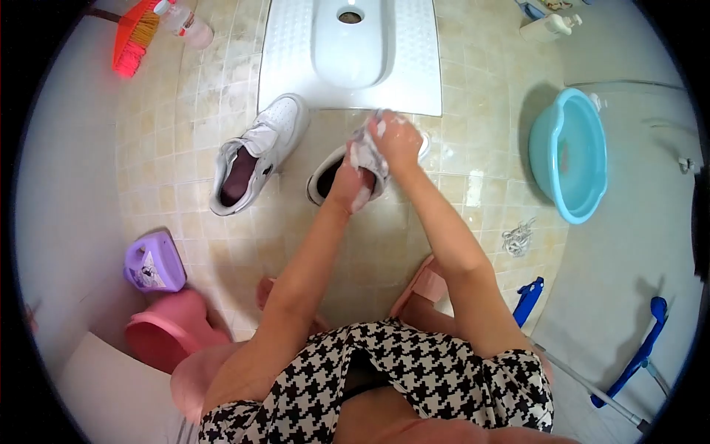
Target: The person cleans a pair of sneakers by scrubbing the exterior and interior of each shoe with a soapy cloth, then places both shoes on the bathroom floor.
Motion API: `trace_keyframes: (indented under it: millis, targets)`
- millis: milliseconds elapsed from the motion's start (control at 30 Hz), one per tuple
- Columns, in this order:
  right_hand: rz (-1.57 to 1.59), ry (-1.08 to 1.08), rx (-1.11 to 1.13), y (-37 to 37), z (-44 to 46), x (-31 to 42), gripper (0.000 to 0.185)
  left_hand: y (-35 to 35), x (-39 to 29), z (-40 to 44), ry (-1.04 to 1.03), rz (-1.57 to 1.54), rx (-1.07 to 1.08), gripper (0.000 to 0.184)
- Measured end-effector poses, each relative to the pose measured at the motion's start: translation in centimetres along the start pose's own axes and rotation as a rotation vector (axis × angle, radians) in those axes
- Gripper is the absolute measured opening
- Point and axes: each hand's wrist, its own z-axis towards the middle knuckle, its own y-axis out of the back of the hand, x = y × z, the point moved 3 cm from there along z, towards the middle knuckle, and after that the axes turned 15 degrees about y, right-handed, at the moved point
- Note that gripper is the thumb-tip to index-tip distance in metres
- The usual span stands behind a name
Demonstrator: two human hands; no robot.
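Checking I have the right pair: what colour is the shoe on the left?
The shoe is white outside; the head view, the only one, shows it.

Small beige tiles pave the floor [492, 133] of a washroom, where a white squat toilet [288, 74] sits just beyond the hands [397, 142]. Smooth, pale gray walls rise on either side, the left wall [66, 185] and the right wall [629, 259] both well apart from the hands. Light leaves a bright patch of glare [475, 187] on the tiles right of the hands. A light-blue basin [547, 148] stands near the right wall; a broom [138, 33] with bright bristles lies beyond the hands, far to the left.
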Motion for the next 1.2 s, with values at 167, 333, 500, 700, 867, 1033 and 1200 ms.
trace_keyframes:
  millis: [167,333,500,700,867,1033,1200]
  targets:
    - [0.231,0.263,-0.118,1.6,-2.9,3.1,0.022,-0.3,-0.6,-0.8,0.346,-0.584,0.068,0.066]
    - [-0.041,0.15,0.011,-0.5,-2.5,-4.1,0.02,-0.8,-0.3,-0.2,0.3,-0.639,0.104,0.072]
    - [-0.14,-0.31,0.226,-0.6,-1.0,-9.0,0.019,-1.6,-1.4,-0.9,0.439,-0.63,0.056,0.068]
    - [0.152,-0.043,0.295,-0.3,-0.9,-0.6,0.028,-2.8,-2.6,-0.1,0.204,-1.08,0.705,0.063]
    - [-0.031,-0.087,0.282,-0.4,-1.2,-6.7,0.03,-3.6,-2.9,-0.8,0.389,-0.748,0.06,0.07]
    - [-0.044,-0.499,0.195,-1.3,-1.7,-9.5,0.035,-1.4,-1.5,-1.1,0.329,-0.535,-0.037,0.048]
    - [0.005,-0.173,0.041,-1.7,-4.8,-5.1,0.036,-2.9,0.4,-2.0,0.095,-0.113,-0.376,0.026]
